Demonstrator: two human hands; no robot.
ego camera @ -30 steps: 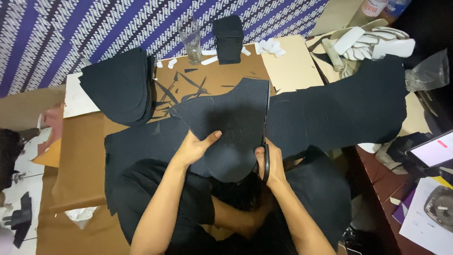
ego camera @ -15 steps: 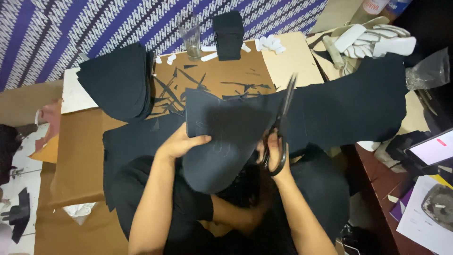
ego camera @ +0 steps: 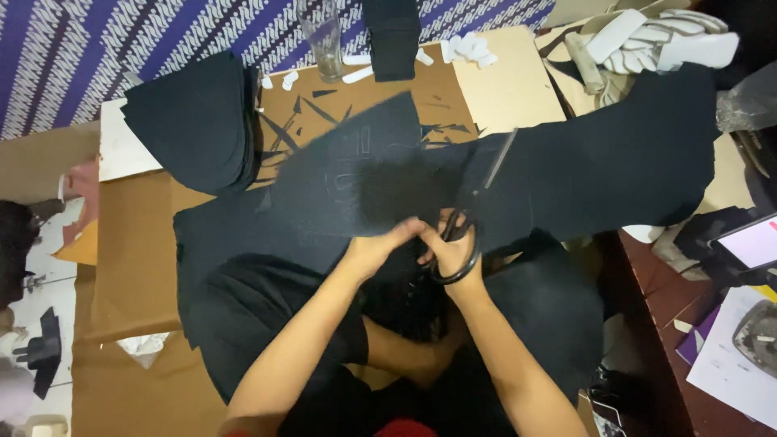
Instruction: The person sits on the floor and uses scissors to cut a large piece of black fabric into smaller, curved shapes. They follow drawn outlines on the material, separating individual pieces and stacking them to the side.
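Looking down from the head camera, the left hand (ego camera: 374,252) pinched the near edge of a black fabric piece (ego camera: 364,174), fingers closed on it, while the right hand (ego camera: 455,252) was curled shut through the loops of black scissors (ego camera: 473,202), whose blades pointed up and away along the cloth's right edge. The piece lay lifted over brown cardboard (ego camera: 129,243) on the desk, above the person's lap. A stack of black cut pieces (ego camera: 194,121) sat to the upper left. At the far edge, an empty clear glass (ego camera: 320,36) stood upright beside a dark boxy object (ego camera: 391,36). White rolled items (ego camera: 647,40) lay at the upper right, and white papers (ego camera: 732,364) at the lower right.
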